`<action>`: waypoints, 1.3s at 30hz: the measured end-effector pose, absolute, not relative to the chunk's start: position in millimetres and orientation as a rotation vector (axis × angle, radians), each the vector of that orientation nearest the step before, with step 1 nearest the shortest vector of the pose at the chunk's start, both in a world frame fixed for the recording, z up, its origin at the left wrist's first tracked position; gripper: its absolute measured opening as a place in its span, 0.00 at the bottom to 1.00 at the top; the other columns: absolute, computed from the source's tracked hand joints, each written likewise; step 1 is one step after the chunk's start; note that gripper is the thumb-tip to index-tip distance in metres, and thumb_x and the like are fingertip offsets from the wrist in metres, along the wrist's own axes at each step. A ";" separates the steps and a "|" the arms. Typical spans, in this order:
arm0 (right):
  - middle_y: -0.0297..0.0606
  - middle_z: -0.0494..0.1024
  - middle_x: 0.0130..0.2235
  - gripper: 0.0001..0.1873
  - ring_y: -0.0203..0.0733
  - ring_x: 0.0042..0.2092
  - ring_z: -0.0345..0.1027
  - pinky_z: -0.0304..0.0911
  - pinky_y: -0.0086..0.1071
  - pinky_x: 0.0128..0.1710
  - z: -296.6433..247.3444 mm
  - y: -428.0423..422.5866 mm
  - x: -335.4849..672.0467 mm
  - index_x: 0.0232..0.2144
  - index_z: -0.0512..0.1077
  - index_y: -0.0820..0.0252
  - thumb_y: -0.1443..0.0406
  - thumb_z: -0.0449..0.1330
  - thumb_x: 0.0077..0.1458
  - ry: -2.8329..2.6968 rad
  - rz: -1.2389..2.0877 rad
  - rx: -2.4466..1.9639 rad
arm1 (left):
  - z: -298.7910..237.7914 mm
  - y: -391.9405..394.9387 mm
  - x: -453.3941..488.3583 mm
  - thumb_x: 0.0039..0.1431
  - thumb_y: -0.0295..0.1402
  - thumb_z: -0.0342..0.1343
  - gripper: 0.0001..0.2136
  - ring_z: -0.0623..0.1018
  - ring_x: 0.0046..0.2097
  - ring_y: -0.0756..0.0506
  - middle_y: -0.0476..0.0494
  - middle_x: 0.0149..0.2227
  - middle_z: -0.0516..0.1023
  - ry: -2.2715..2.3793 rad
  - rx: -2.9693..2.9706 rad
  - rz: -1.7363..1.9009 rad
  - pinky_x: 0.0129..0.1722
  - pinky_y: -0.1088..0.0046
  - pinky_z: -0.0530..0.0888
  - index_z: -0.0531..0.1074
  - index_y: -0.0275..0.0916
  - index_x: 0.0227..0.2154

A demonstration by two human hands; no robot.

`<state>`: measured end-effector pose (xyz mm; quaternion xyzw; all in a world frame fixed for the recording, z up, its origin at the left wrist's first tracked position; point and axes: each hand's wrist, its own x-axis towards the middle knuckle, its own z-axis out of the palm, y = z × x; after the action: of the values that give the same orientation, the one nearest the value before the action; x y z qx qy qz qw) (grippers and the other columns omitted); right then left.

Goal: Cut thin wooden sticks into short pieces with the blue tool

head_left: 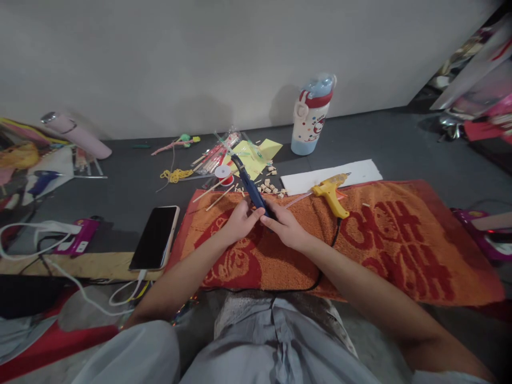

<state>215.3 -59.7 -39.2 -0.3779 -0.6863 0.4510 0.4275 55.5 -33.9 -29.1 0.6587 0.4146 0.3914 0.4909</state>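
My left hand (242,220) and my right hand (287,225) are both closed around the lower end of a dark blue hand tool (251,185). The tool is long and slim, with a curved dark tip pointing away from me; its exact kind is unclear. Below it lies an orange towel (304,261) with red patterns. Small cut wooden pieces (269,188) and thin wooden sticks (220,197) are scattered beyond my hands. Right of my right hand, a yellow glue gun (331,193) rests on the towel, its nozzle over a white board (360,172).
A decorated bottle (313,120) stands near the wall. A phone (155,237) lies left, with a cable plugged in. Yellow paper (270,148), a red thread spool (226,176), yellow cord (176,176) and a pink flask (78,136) are farther back. Purple power strips (80,237) sit at the sides.
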 end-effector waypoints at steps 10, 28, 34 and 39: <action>0.45 0.78 0.44 0.19 0.52 0.45 0.70 0.64 0.46 0.48 -34.1 -61.5 215.9 0.50 0.68 0.59 0.57 0.53 0.60 -1.737 1.053 -1.028 | -28.7 -38.7 61.4 0.51 0.53 0.57 0.26 0.75 0.48 0.41 0.36 0.44 0.76 1.079 1.524 1.010 0.51 0.62 0.70 0.66 0.35 0.42; 0.30 0.69 0.25 0.22 0.33 0.25 0.62 0.59 0.31 0.26 -26.3 -51.6 215.7 0.32 0.69 0.59 0.49 0.65 0.44 -1.041 1.615 -0.897 | -20.3 -27.8 56.5 0.57 0.49 0.52 0.19 0.75 0.28 0.49 0.47 0.29 0.74 1.098 1.315 0.895 0.29 0.71 0.74 0.65 0.38 0.40; 0.32 0.71 0.28 0.20 0.35 0.26 0.65 0.63 0.31 0.27 -24.3 -47.5 227.2 0.27 0.68 0.58 0.50 0.67 0.42 -0.838 1.620 -0.918 | -11.4 -14.8 32.7 0.57 0.32 0.51 0.06 0.71 0.31 0.49 0.47 0.29 0.72 1.601 2.007 0.840 0.33 0.71 0.68 0.69 0.38 0.36; 0.33 0.72 0.28 0.19 0.35 0.27 0.67 0.64 0.31 0.28 -24.5 -46.4 231.0 0.27 0.67 0.58 0.50 0.66 0.45 -0.854 1.592 -0.920 | -1.8 -11.1 25.3 0.54 0.29 0.51 0.04 0.72 0.36 0.43 0.41 0.32 0.74 1.783 2.318 0.528 0.37 0.66 0.66 0.70 0.38 0.30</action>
<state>231.0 -46.4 -24.5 -0.3850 -0.3576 0.6665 0.5288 25.3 -11.1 -1.8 0.7772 0.5979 0.1769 0.0847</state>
